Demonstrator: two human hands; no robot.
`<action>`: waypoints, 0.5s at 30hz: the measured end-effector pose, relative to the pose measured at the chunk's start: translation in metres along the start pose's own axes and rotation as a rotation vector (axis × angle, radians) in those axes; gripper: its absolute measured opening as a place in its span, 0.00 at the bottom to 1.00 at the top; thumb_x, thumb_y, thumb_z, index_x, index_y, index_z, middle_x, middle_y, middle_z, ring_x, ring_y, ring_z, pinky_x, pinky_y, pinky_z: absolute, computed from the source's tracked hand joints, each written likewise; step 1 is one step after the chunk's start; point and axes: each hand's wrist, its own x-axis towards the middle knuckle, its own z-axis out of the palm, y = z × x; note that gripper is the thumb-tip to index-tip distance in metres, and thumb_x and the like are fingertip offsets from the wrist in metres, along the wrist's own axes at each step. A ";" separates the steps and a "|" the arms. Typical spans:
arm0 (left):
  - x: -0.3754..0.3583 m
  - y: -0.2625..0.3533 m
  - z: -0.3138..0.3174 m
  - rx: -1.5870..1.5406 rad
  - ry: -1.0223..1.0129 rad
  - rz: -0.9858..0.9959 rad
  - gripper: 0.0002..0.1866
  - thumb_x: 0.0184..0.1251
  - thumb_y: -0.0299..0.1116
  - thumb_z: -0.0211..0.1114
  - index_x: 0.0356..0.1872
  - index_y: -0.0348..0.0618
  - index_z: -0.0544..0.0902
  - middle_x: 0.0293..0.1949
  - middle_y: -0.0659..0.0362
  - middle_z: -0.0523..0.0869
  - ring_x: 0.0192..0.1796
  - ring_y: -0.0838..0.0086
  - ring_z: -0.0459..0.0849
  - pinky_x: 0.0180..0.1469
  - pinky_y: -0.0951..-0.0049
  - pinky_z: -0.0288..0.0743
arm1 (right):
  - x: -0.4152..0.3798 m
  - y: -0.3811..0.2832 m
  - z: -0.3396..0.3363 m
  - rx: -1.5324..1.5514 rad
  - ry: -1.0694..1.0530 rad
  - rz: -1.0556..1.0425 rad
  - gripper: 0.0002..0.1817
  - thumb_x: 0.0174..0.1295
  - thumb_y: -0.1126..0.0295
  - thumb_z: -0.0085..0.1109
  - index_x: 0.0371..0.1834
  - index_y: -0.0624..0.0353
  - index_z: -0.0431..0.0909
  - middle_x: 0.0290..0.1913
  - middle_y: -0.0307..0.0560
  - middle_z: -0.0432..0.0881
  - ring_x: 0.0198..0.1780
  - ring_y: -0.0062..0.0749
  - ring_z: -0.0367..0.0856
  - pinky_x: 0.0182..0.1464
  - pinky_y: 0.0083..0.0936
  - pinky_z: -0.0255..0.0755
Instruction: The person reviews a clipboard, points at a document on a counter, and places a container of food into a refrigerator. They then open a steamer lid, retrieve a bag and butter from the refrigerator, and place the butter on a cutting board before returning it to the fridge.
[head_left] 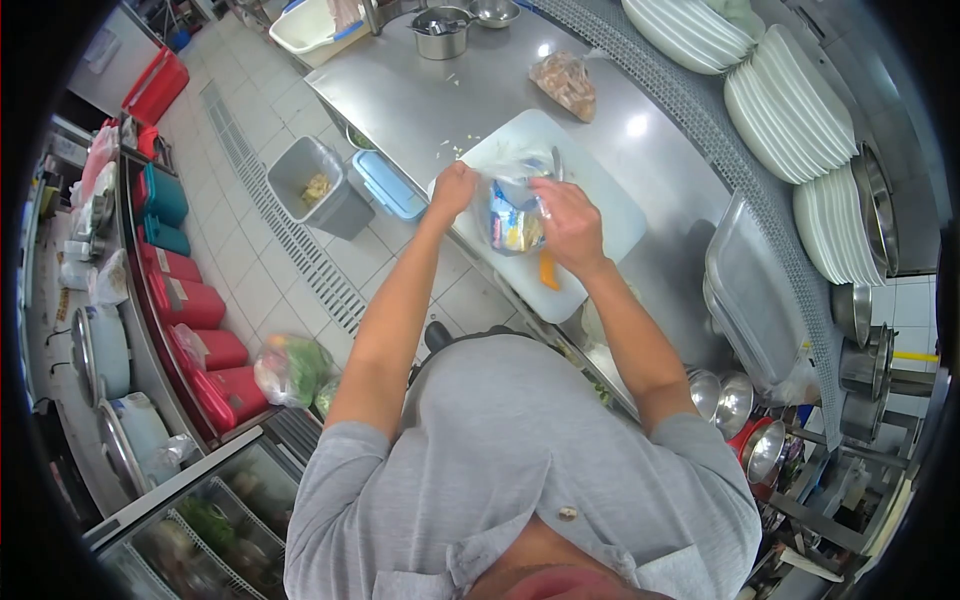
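Head view: both hands work on a clear plastic bag [512, 215] held just above a white cutting board [610, 200] that lies on the steel desk [420, 100]. The left hand [455, 188] is clenched on the bag's upper left edge, pinching the film. The right hand [570, 225] grips the bag's right side, fingers closed on the plastic. Inside the bag show blue, white and yellow packets — what they are I cannot tell.

An orange piece [549, 270] lies on the board just below the bag, near the right wrist. A knife [556, 163] seems to rest on the board behind the bag, though it is small and partly hidden.

By my reading, the step in hand is opening the bag or pulling its mouth apart — the two hands draw at opposite edges. The next move would call for a steady hold on one side while the other widens the mouth or reaches in, keeping the bag over the board so nothing spills to the floor.

Further off on the desk sit a second bag [566, 82] of brownish food and a steel pot [441, 32]. Stacked white plates [790, 110] stand at the right. A grey bin [320, 185] stands on the floor to the left of the desk.
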 end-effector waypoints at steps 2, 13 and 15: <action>-0.003 0.008 0.004 -0.019 -0.036 -0.080 0.18 0.64 0.41 0.55 0.44 0.35 0.80 0.37 0.44 0.84 0.39 0.51 0.84 0.43 0.57 0.78 | -0.002 -0.002 -0.001 0.123 0.066 0.167 0.13 0.56 0.79 0.59 0.45 0.63 0.83 0.43 0.54 0.86 0.44 0.46 0.85 0.48 0.34 0.79; -0.007 0.046 0.011 -0.348 0.002 -0.275 0.15 0.68 0.38 0.55 0.43 0.34 0.79 0.48 0.47 0.81 0.47 0.60 0.82 0.42 0.58 0.78 | -0.016 0.038 -0.018 0.254 -0.108 0.695 0.12 0.63 0.70 0.60 0.47 0.62 0.80 0.38 0.53 0.87 0.38 0.46 0.85 0.43 0.35 0.77; -0.005 0.045 0.015 -0.316 -0.064 -0.178 0.14 0.68 0.38 0.57 0.40 0.35 0.79 0.43 0.49 0.82 0.43 0.62 0.80 0.42 0.59 0.76 | -0.021 0.024 -0.031 0.073 -0.190 0.621 0.13 0.62 0.68 0.63 0.47 0.62 0.79 0.38 0.53 0.86 0.37 0.47 0.84 0.43 0.38 0.77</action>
